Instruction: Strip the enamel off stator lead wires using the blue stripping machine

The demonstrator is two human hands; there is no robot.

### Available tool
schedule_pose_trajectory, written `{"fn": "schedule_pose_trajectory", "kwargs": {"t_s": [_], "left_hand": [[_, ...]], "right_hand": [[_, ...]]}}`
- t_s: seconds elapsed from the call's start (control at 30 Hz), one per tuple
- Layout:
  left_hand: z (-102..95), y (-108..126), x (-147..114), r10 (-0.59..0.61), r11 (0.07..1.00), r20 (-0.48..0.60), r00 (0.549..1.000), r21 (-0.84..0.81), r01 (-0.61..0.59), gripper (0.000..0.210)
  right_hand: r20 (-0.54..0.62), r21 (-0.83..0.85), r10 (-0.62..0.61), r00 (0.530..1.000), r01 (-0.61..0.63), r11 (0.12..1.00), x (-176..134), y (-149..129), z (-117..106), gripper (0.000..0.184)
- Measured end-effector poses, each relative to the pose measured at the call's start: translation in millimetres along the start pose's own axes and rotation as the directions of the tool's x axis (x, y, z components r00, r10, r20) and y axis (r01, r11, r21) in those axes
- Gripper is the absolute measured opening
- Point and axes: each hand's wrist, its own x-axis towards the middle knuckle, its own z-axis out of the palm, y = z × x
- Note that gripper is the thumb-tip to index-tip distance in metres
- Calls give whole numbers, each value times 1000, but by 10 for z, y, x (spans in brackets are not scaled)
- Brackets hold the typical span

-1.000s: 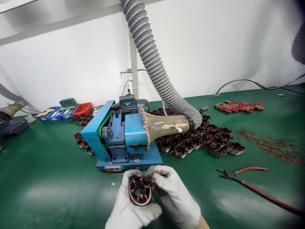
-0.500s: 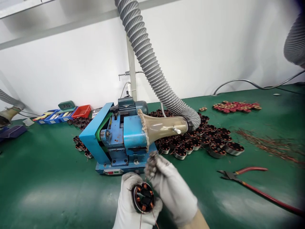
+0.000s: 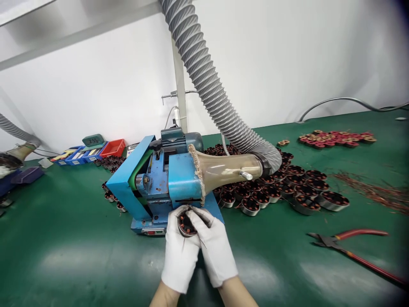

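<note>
A round motor stator (image 3: 187, 226), with a metal rim and copper windings inside, is up against the front of the blue machine (image 3: 183, 177), just below its hood. My left hand (image 3: 181, 247), in a white glove, is closed around the stator's left side. On its right side is my gloved right hand (image 3: 209, 238), its thumb and fingers closed at the upper rim. The fingertips hide the stator's top edge and whatever wire end is there. Thin copper leads hang below the stator.
A grey ribbed hose (image 3: 220, 98) joins the machine's clear funnel (image 3: 226, 170). Several more stators (image 3: 306, 204) stand behind and right. Red-handled cutters (image 3: 332, 243) lie at right, below loose copper wire (image 3: 377, 192). Red-and-tan rings (image 3: 335, 138) and a red bin (image 3: 114, 148) are farther back.
Both hands have moved up and forward, bringing the stator to the machine's front. My right hand has come from above the stator to its right rim. The camera view has shifted slightly.
</note>
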Motion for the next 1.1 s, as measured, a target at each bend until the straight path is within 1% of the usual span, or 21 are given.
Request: {"fn": "schedule_pose_trajectory", "kwargs": {"t_s": [0.07, 0.2, 0.3, 0.57, 0.7, 0.73, 0.8, 0.9, 0.97, 1.0, 1.03, 1.1], "left_hand": [[22, -9, 33, 7, 1000, 26, 1000, 11, -8, 40], [37, -13, 41, 25, 999, 4, 1000, 33, -25, 39], [52, -11, 36, 27, 998, -17, 999, 54, -26, 36], [115, 34, 92, 15, 997, -49, 999, 75, -12, 33], [70, 36, 6, -24, 999, -26, 999, 30, 25, 37], [31, 23, -44, -52, 999, -20, 998, -12, 52, 39], [-85, -10, -160, -132, 980, 1, 991, -147, 131, 46], [-304, -21, -310, -252, 895, 74, 965, -362, 261, 57], [-437, 22, -363, -288, 849, 112, 951, -430, 307, 52], [-492, 56, -374, -315, 802, 157, 936, -484, 351, 48], [-540, 92, -379, -339, 731, 216, 916, -552, 401, 46], [-627, 153, -377, -359, 530, 356, 863, -683, 502, 48]], "right_hand": [[-23, 21, 6, 1000, -6, 1000, 50, 9, 5, 15], [-36, 80, 34, 999, -31, 996, 62, 20, 6, 13], [-31, 109, 51, 998, -48, 993, 50, 21, -1, 15], [-25, 98, 34, 999, -31, 995, 62, -36, -9, 20], [-15, 40, 1, 1000, 0, 999, -25, -12, -20, 16], [-8, 10, -7, 1000, 7, 1000, -79, 5, -31, 16], [3, -45, -49, 999, 49, 998, -214, 49, -62, 15], [16, -94, -189, 982, 190, 977, -408, 119, -114, 15], [14, -138, -263, 965, 262, 955, -483, 156, -130, 16], [11, -164, -276, 961, 274, 947, -503, 172, -129, 17], [6, -190, -277, 961, 273, 943, -513, 187, -120, 17], [24, -239, -250, 968, 248, 939, -517, 223, -88, 16]]}}
